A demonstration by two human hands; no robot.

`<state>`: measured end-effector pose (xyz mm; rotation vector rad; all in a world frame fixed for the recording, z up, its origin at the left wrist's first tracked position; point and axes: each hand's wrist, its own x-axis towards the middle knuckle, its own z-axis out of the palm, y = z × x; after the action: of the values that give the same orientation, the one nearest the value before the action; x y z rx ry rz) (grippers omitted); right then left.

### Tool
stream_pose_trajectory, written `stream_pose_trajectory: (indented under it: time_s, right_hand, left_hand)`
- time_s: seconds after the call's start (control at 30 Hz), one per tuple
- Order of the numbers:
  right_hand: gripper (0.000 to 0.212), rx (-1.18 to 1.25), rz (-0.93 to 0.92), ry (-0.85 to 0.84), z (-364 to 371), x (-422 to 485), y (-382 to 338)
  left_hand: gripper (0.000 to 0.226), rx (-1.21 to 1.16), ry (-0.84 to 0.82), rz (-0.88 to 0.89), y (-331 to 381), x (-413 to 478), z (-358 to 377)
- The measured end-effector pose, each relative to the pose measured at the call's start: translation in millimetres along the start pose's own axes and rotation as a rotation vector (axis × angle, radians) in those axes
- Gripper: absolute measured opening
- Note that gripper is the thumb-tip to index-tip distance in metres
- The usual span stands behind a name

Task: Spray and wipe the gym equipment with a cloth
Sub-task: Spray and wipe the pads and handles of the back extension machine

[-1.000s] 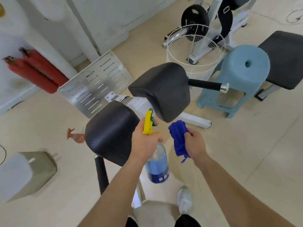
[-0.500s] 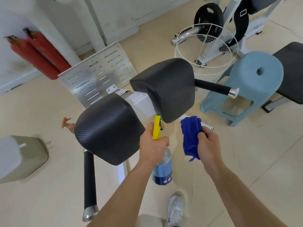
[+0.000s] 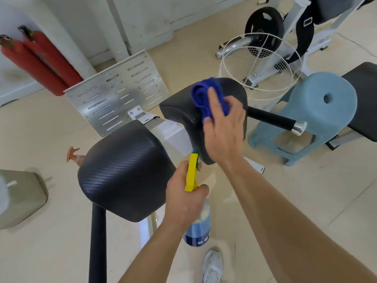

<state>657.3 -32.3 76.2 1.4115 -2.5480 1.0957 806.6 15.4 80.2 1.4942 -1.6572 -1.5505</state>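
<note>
Two black padded rests of a gym machine fill the middle: the right pad (image 3: 179, 115) and the nearer left pad (image 3: 122, 170). My right hand (image 3: 222, 127) presses a blue cloth (image 3: 204, 94) flat against the top of the right pad, fingers spread over it. Below it, my left hand (image 3: 185, 199) grips a spray bottle (image 3: 199, 227) with a yellow trigger head (image 3: 192, 172), its nozzle pointing up at the right pad's lower edge.
A black handle with a chrome end (image 3: 275, 120) sticks out right of the pad; another black handle (image 3: 98, 246) hangs below the left pad. A blue stool (image 3: 318, 111), a white wire basket (image 3: 261, 64), a perforated metal plate (image 3: 116, 94) and red extinguishers (image 3: 38, 60) stand around.
My right hand has lifted the blue cloth from beside the bottle up onto the right pad and flattened on it. The left hand with the bottle has stayed about where it was.
</note>
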Motion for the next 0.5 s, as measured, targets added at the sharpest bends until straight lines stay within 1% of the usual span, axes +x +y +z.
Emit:
stream_pose_trajectory:
  time_s: [0.03, 0.07, 0.13, 0.2, 0.23, 0.3, 0.4, 0.47, 0.5]
  right_hand:
    - [0.050, -0.113, -0.037, 0.027, 15.2, -4.0, 4.2]
    - [0.048, -0.154, -0.028, 0.072, 29.3, -10.6, 9.5]
    - [0.044, -0.078, 0.023, 0.161, 50.0, -28.2, 21.0]
    - [0.040, 0.053, 0.091, 0.206, 64.7, -48.9, 33.5]
    - [0.039, 0.130, 0.153, 0.194, 70.4, -60.4, 39.9]
    - [0.037, 0.270, 0.342, 0.126, 75.9, -84.3, 49.2]
    - [0.030, 0.401, 0.561, 0.049, 74.3, -105.9, 55.2]
    - [0.029, 0.486, 0.665, 0.072, 71.1, -96.9, 54.1]
    - [0.029, 0.529, 0.719, 0.124, 69.4, -85.2, 54.2]
  left_hand:
    - [0.043, -0.010, 0.011, 0.012, 0.9, 0.0, -2.8]
    - [0.046, -0.024, 0.019, 0.016, 1.2, 0.8, -5.5]
    - [0.047, -0.057, 0.036, 0.016, 1.8, 1.6, -11.0]
    - [0.047, -0.086, 0.042, 0.011, 1.0, 3.0, -14.4]
    - [0.048, -0.099, 0.041, 0.008, 0.6, 3.6, -15.2]
    - [0.048, -0.098, 0.034, 0.013, 0.0, 4.3, -14.2]
    - [0.048, -0.051, 0.035, 0.004, -3.0, 6.3, -9.2]
    - [0.047, -0.046, 0.032, 0.007, -4.4, 6.2, -8.3]
    - [0.047, -0.053, 0.027, 0.007, -5.0, 6.1, -8.7]
